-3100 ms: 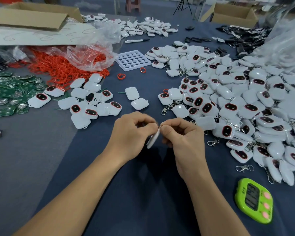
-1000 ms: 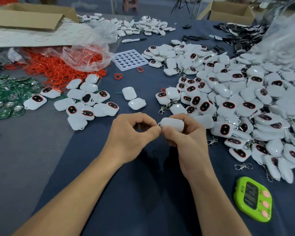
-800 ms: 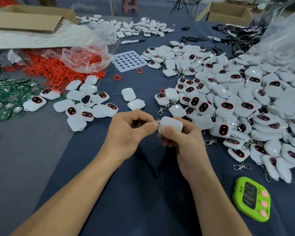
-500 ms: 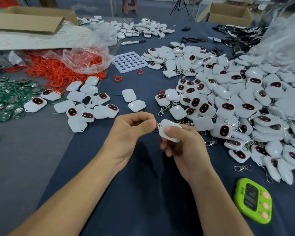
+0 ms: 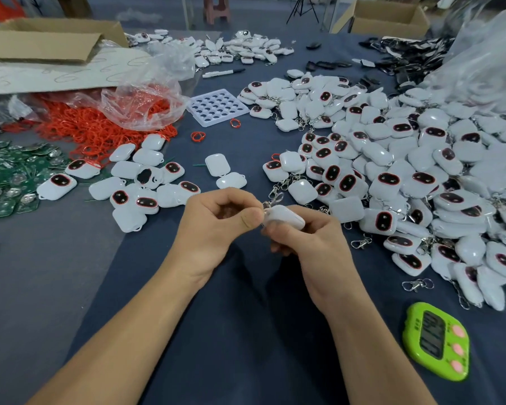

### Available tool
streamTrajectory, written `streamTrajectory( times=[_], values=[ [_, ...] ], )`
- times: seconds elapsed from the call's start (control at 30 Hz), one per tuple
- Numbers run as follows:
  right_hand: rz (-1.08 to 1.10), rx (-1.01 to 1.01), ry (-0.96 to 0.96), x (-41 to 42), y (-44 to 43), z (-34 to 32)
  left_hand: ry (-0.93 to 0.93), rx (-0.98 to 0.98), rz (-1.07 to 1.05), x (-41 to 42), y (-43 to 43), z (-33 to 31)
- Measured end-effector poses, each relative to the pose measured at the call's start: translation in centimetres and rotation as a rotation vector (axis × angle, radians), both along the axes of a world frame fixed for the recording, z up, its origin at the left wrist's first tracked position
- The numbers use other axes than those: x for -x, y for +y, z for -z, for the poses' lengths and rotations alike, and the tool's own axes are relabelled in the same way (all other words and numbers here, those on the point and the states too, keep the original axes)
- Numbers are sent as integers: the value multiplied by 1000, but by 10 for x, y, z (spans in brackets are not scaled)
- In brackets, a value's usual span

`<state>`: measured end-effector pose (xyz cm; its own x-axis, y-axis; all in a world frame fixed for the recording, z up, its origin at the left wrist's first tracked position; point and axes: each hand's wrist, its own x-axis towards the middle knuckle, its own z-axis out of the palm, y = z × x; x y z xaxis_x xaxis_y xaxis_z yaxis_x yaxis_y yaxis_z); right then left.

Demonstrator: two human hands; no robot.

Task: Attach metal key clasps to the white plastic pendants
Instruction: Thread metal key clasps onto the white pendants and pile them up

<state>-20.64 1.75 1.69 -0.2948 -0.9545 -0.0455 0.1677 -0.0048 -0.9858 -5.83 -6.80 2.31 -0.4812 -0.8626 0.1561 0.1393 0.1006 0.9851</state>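
Observation:
A white plastic pendant (image 5: 284, 217) is held above the dark blue cloth (image 5: 240, 331) by my right hand (image 5: 307, 244), fingers curled round it. My left hand (image 5: 216, 226) pinches the metal key clasp (image 5: 270, 201) at the pendant's left corner, thumb and forefinger tight together. A large heap of white pendants with clasps (image 5: 406, 176) lies to the right. A smaller group of pendants without clasps (image 5: 140, 185) lies to the left. Loose clasps (image 5: 416, 285) lie near the heap's front edge.
A green timer (image 5: 435, 340) sits at the front right. Red rings (image 5: 91, 127) spill from a clear bag at the left, beside green circuit boards (image 5: 9, 176). A white cell tray (image 5: 216, 106) and cardboard boxes (image 5: 50, 39) stand further back.
The pendant has turned in my right hand from hanging edge-on to lying flat on top of the fingers. My left hand has kept its pinch at the clasp.

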Motion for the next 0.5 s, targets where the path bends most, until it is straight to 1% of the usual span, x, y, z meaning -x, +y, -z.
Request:
streamTrajectory(
  times=[0.07,0.1,0.17,0.27,0.4,0.5],
  values=[
    [46,51,19,0,-1,2,-248,205,-49,-4,-3,2],
    [56,67,19,0,-1,3,-341,265,-68,-5,-3,3],
    [60,81,27,1,-1,4,-397,246,-116,-5,-3,5],
    [67,93,40,0,-1,4,-343,163,-118,-1,-1,7],
    [91,91,26,2,-2,3,-176,-24,-9,3,2,6],
    [94,69,61,3,-1,4,-136,-36,-20,3,2,3]
  ],
)
